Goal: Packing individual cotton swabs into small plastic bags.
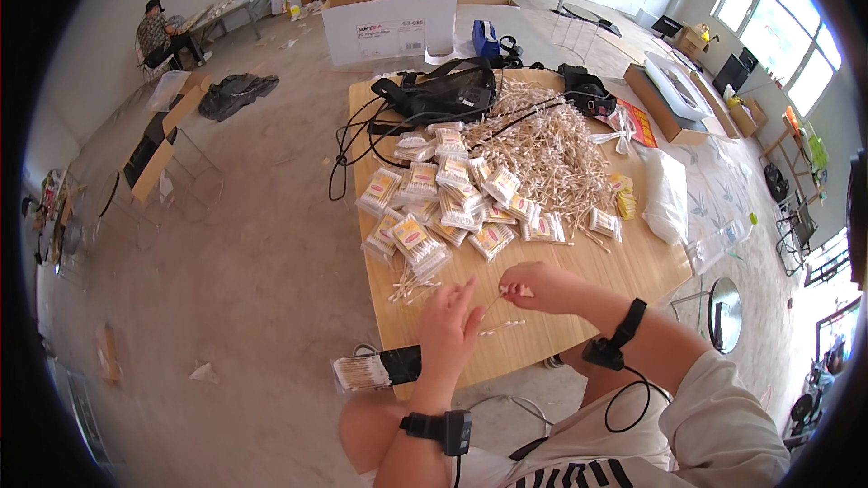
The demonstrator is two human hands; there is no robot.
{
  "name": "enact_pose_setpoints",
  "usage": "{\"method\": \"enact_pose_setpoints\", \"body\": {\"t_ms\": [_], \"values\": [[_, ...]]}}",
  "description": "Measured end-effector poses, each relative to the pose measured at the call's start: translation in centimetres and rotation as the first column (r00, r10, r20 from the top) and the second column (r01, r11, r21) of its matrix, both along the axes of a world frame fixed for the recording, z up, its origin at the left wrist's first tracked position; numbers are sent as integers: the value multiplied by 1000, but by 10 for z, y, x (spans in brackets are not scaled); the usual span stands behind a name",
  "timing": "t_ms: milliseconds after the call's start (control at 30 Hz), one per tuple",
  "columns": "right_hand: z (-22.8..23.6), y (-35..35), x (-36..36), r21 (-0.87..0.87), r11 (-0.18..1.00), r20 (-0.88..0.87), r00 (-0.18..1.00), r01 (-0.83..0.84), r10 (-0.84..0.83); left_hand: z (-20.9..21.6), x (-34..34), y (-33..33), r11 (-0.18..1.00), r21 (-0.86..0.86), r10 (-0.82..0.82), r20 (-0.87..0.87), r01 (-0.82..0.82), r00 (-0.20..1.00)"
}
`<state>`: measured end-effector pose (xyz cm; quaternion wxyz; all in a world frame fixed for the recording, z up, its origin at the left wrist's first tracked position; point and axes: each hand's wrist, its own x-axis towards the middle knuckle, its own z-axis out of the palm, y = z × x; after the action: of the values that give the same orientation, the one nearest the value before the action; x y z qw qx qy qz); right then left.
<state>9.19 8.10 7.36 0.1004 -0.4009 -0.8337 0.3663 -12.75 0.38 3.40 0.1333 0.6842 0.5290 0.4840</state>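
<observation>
A light wood-coloured rectangular table [624, 262] spreads out in front of me, with tall white cardboard cartons [389, 32] standing beyond its far edge. A broad, tangled mound of loose white-tipped cotton swabs [551, 154] covers much of the table's far half. Just left of the mound's far end lies a black mesh bag [448, 95] with dark cords trailing off the table's left side. A puffy white plastic pack [665, 194] rests near the right edge.

Nearer to me, a heap of small clear plastic packets with yellow labels [420, 239] sits left of centre, touching the mound; swabs show inside them.

My right hand [542, 287] is over the near part of the table, its fingers curled in around a thin pale cotton swab [494, 302]; I cannot tell whether more are tucked inside. My left hand [449, 312] is just beside it, fingers extended and thumb apart, with nothing visibly gripped. Beyond my left hand, a few stray swabs [411, 289] lie scattered before the packets, and a couple of single swabs [503, 327] lie between my hands and the near edge.
</observation>
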Motion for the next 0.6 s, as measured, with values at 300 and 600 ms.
{"method": "enact_pose_setpoints", "body": {"t_ms": [300, 600], "values": [[-5, -20, -41, -83, 964, -117, 958, 251, -260, -19, 10, -5, 958, -286, 131, 486, 16, 864], [-23, -35, -64, -489, 744, -280, 726, 455, -628, -8, 8, -3, 972, -231, 49, 355, 36, 934]]}}
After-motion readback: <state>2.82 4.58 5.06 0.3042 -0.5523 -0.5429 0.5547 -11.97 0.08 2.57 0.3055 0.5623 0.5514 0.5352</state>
